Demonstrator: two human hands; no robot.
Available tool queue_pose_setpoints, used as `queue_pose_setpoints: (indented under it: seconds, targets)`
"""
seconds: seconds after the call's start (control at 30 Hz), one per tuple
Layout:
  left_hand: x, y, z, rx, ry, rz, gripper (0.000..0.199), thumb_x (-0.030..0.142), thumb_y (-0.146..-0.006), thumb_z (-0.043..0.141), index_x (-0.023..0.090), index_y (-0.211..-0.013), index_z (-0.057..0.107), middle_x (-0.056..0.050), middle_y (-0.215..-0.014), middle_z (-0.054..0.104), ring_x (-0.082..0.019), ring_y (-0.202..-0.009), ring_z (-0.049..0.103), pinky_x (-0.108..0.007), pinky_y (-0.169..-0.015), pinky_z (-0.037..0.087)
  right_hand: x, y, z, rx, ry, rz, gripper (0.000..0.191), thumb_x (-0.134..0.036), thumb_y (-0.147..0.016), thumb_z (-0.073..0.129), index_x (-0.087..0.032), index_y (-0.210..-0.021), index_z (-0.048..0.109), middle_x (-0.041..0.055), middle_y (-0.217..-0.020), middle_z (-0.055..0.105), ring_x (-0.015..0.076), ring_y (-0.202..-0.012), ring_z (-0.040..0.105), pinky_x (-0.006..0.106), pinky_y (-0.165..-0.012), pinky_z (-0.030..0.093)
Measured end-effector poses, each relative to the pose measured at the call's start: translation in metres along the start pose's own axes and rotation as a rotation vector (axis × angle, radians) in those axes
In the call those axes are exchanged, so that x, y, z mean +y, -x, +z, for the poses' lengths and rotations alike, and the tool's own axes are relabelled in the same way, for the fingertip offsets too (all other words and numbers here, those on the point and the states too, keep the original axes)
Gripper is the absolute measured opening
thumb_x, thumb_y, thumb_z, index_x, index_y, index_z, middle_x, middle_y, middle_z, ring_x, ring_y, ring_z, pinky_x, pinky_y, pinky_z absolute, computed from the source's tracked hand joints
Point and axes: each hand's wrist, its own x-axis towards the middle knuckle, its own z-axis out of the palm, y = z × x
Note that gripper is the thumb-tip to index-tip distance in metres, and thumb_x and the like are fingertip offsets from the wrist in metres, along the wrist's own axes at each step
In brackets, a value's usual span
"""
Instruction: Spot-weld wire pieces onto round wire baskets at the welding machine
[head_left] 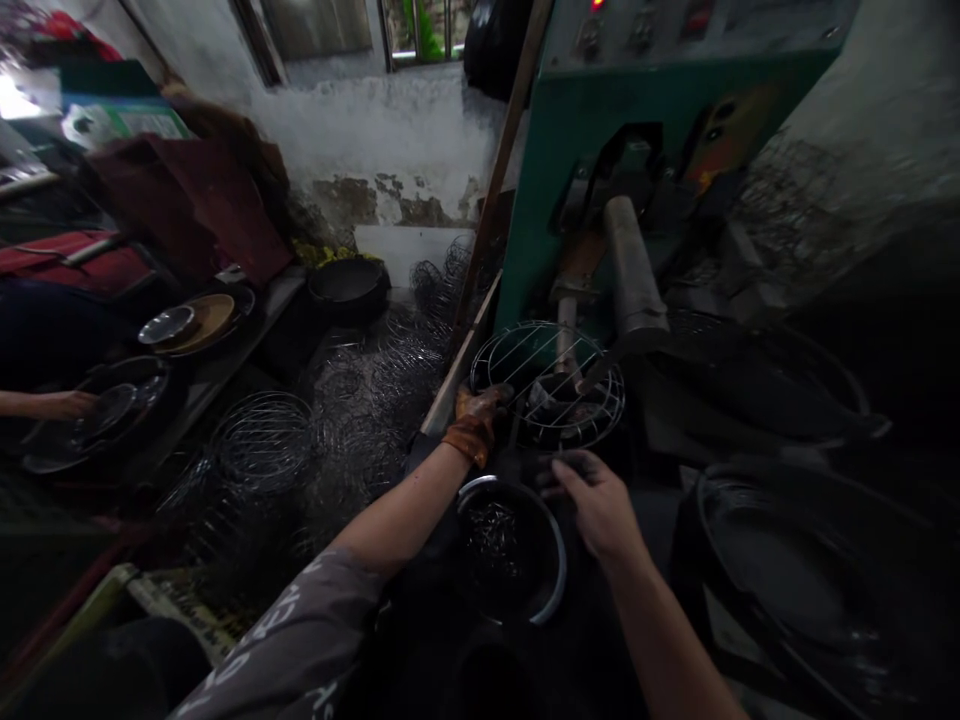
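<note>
A round wire rack [547, 385] lies under the metal arm of a green machine [525, 190]. My left hand [478, 420], in a worn orange-brown glove, grips the near left edge of the rack. Bare, my right hand [589, 490] is near the front of the rack, its thumb and fingers pinched together; whatever they hold is too dark and small to make out. Below and between my hands sits a round bowl [559, 585] with small metal pieces [495, 535] inside.
Piles of wire racks [262, 440] cover the floor at left. Another person's hand [71, 405] is over a dark basin at the far left. A large dark basin [780, 560] stands at right. A wooden board [461, 360] leans beside the machine.
</note>
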Motion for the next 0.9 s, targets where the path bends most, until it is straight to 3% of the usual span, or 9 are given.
queue_pose_setpoints:
  seconds: [0.1, 0.3, 0.57, 0.9]
  targets:
    - [0.0, 0.009, 0.004, -0.027, 0.018, 0.015, 0.07, 0.021, -0.06, 0.096, 0.024, -0.122, 0.064, -0.005, -0.095, 0.074, -0.019, -0.08, 0.071, -0.027, -0.067, 0.055, -0.005, -0.023, -0.006, 0.212, 0.068, -0.138, 0.051, -0.066, -0.066, 0.078, -0.021, -0.085, 0.064, 0.0039, -0.074, 0.071, 0.019, -0.058, 0.065, 0.036, -0.062, 0.057]
    - [0.0, 0.013, 0.009, -0.01, -0.008, -0.031, 0.063, 0.021, -0.061, 0.094, 0.021, -0.118, 0.065, -0.003, -0.084, 0.072, -0.016, -0.069, 0.066, -0.026, -0.063, 0.052, 0.006, -0.028, -0.001, 0.301, 0.309, -0.111, 0.049, -0.07, -0.069, 0.067, -0.023, -0.082, 0.063, 0.001, -0.054, 0.064, 0.0197, -0.043, 0.057, 0.034, -0.048, 0.049]
    - [0.001, 0.014, 0.012, -0.025, 0.014, -0.061, 0.067, 0.024, -0.061, 0.095, 0.021, -0.12, 0.063, -0.001, -0.078, 0.069, -0.016, -0.065, 0.065, -0.027, -0.062, 0.051, 0.003, -0.034, -0.006, 0.316, 0.23, -0.122, 0.045, -0.064, -0.069, 0.069, -0.023, -0.087, 0.062, 0.0031, -0.062, 0.069, 0.0247, -0.053, 0.068, 0.037, -0.055, 0.057]
    - [0.012, 0.016, 0.017, -0.065, 0.006, -0.101, 0.039, 0.02, -0.069, 0.091, 0.021, -0.098, 0.065, -0.001, -0.074, 0.066, -0.017, -0.068, 0.065, -0.026, -0.063, 0.051, 0.008, -0.05, -0.013, 0.337, 0.298, -0.175, 0.047, -0.069, -0.072, 0.067, -0.024, -0.086, 0.062, 0.0028, -0.063, 0.07, 0.0231, -0.053, 0.067, 0.036, -0.055, 0.058]
